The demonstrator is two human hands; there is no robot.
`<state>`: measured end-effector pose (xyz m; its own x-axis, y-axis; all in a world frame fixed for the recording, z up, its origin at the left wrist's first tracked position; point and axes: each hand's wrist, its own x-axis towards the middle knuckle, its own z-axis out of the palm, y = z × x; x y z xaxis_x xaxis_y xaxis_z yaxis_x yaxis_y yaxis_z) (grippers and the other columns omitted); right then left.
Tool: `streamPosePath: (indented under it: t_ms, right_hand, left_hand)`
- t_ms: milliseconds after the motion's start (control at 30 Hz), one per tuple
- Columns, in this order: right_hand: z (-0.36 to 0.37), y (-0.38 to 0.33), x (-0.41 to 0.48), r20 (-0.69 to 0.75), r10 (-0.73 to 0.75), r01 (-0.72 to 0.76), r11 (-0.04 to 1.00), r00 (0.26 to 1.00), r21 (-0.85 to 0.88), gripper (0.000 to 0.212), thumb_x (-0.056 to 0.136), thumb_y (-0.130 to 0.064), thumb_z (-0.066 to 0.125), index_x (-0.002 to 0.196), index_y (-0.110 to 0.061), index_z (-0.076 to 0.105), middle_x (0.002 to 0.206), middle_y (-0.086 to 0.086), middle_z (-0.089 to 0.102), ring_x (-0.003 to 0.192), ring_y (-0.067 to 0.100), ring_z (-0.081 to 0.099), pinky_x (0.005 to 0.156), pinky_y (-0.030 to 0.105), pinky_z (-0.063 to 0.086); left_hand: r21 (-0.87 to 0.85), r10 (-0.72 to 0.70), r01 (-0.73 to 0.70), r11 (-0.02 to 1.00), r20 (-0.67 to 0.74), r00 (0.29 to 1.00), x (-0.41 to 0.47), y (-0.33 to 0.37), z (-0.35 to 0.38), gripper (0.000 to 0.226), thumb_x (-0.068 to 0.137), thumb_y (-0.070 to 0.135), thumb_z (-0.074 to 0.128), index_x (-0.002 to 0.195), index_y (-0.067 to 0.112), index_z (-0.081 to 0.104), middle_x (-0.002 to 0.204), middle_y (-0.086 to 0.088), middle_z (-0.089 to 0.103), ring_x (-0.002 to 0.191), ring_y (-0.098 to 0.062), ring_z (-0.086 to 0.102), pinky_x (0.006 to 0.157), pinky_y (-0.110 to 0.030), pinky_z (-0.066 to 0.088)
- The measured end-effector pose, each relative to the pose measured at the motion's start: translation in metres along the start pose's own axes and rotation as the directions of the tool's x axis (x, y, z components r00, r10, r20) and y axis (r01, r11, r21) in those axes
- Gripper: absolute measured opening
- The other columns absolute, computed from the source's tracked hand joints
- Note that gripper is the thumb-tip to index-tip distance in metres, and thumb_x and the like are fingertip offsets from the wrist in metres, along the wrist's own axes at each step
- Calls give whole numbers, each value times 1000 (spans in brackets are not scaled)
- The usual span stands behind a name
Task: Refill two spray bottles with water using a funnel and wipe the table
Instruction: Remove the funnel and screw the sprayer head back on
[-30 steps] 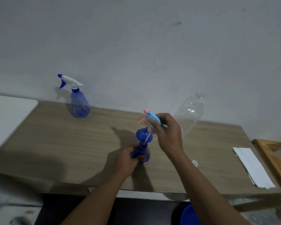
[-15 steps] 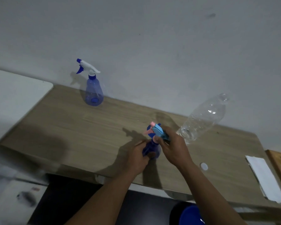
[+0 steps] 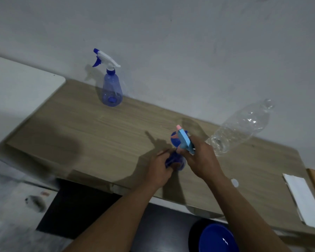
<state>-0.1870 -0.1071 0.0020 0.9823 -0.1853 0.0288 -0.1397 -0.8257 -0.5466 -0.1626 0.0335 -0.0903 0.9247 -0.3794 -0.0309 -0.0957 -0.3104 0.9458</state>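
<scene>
Gripping dark blue bottle point(image 3: 176, 160) on table point(image 3: 98, 131): left hand point(image 3: 159, 170) wrapped around body; right hand point(image 3: 201, 159) clasping spray head point(image 3: 185, 140) at neck. Second spray bottle point(image 3: 111, 88) near wall.

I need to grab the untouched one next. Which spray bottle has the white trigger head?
The pale blue spray bottle standing alone by the wall at the table's far left. The other, dark blue bottle is held in both hands and has a light blue, pink-tipped head.

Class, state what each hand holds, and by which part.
Left hand: dark blue spray bottle, by its body. Right hand: its light blue trigger head.
</scene>
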Motion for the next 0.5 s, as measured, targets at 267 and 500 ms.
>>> streamPosePath:
  t_ms: [267, 500]
  right_hand:
    - [31, 9, -18, -270, -89, 122, 987, 959, 107, 8, 92, -20, 73, 97, -16, 68, 87, -3, 58, 80, 4, 54, 71, 20, 44]
    - [40, 16, -11, -227, 113, -24, 933, 967, 358, 26, 84, -18, 82, 96, -24, 59, 91, -11, 66, 85, -9, 62, 67, 3, 45]
  left_hand:
    - [20, 29, -30, 999, 37, 999, -1, 0, -3, 43, 89, 20, 72, 131, 23, 61, 126, 4, 62, 115, -10, 59, 100, -32, 51]
    - [-22, 54, -54, 998, -10, 999, 0, -1, -2, 36, 84, 14, 77, 119, 18, 70, 118, 9, 65, 105, 3, 60, 91, -13, 48]
